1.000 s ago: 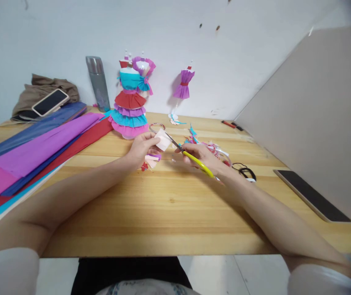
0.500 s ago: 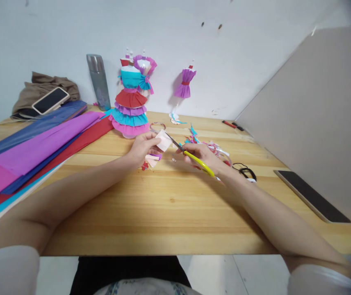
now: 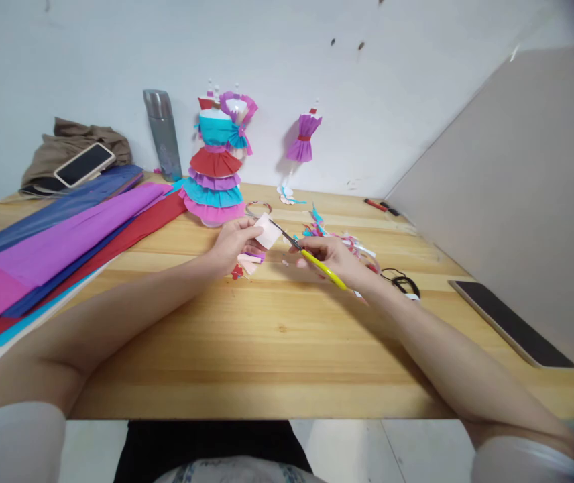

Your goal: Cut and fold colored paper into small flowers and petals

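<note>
Between the thumb and fingers of my left hand (image 3: pixel 237 240) is a small pale pink piece of paper (image 3: pixel 269 233), held above the table. My right hand (image 3: pixel 328 258) grips a pair of scissors (image 3: pixel 323 268) with yellow handles. The dark blades point up and left and lie at the paper's upper right edge. Below my left hand rest small folded pieces of pink and purple paper (image 3: pixel 251 263) and a red scrap (image 3: pixel 237 272). Colourful paper scraps (image 3: pixel 317 216) are heaped behind and beside my right hand, which partly hides them.
Dress forms in ruffled paper dresses (image 3: pixel 215 161) stand at the back, with a smaller purple one (image 3: pixel 304 137) to their right. Long coloured paper sheets (image 3: pixel 80 231) cover the left side. A grey bottle (image 3: pixel 162 137), a phone (image 3: pixel 84 165), a black cord (image 3: pixel 404 285) and a dark tablet (image 3: pixel 511 322) surround the workspace.
The scissors have shifted slightly, with the blade tip a little further over the paper's upper edge. My left hand and the paper have stayed almost in place.
</note>
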Demonstrator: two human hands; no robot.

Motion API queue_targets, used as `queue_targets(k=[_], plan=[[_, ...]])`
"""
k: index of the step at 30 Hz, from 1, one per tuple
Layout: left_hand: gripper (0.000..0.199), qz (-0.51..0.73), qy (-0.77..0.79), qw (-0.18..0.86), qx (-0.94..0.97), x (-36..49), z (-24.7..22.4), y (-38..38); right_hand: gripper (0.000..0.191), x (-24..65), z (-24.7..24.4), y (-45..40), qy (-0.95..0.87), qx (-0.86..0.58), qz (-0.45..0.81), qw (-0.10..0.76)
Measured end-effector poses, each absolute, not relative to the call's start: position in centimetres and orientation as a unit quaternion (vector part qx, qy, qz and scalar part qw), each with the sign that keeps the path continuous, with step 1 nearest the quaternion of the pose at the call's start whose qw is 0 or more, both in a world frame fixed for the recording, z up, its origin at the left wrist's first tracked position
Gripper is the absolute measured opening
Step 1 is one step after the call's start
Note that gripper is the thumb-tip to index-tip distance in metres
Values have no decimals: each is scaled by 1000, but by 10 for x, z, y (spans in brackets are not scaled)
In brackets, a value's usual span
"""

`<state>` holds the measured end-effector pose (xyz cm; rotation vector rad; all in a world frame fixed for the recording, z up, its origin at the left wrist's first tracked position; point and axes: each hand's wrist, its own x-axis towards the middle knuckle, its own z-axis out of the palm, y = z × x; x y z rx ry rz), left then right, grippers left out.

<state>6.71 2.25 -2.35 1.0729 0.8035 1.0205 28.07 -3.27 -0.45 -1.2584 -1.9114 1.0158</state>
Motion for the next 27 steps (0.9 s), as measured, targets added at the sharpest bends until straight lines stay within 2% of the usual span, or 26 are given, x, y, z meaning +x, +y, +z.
queue_targets(k=[9, 27], plan=[[6, 447, 338, 661, 500, 66, -26, 22, 46, 285, 1, -39, -782, -459, 344, 242], [8, 455, 342, 643, 513, 68, -29, 23, 43, 281, 1, -41, -778, -463, 330, 267]])
